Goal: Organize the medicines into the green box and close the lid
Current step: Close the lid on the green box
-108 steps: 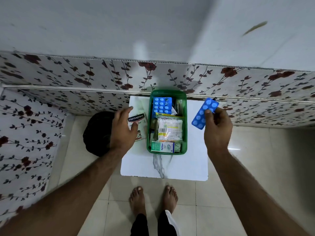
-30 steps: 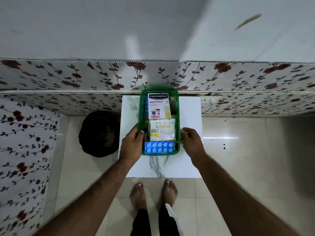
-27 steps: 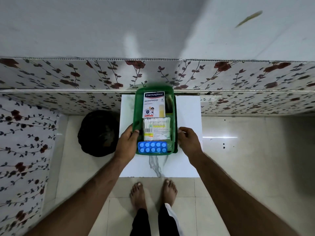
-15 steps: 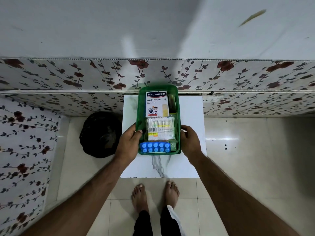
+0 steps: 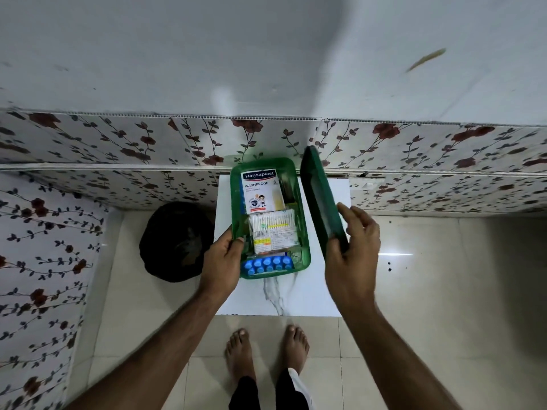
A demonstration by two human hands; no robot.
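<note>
- Bin bag, black, on the floor left of the table: outside the task; anything you knock off the left edge likely lands near it.
- Left hand: you clasp the green box's left wall, thumb hooked over the rim. Loosen this hold and the box may slide on the smooth white table as the lid presses down.
- Green box, open, standing on the table against the wall panel. Contents, far end to near end:
  - Hansaplast carton, lying flat on top.
  - cotton bud pack, across the middle.
  - blue blister strip, at the near wall, riding close to the rim.
  - further items underneath, too hidden to name.
- Risk: the contents look heaped near rim height; the carton or strip could foul the lid and stop it seating. Press them flat first.
- Lid, dark green, tilted on edge just right of the box, not yet over it. Bring it down skewed and one side may fail to catch.
- Right hand: you pinch the lid's near end, fingers spread; a grip at one end could let the far end swing.
</note>
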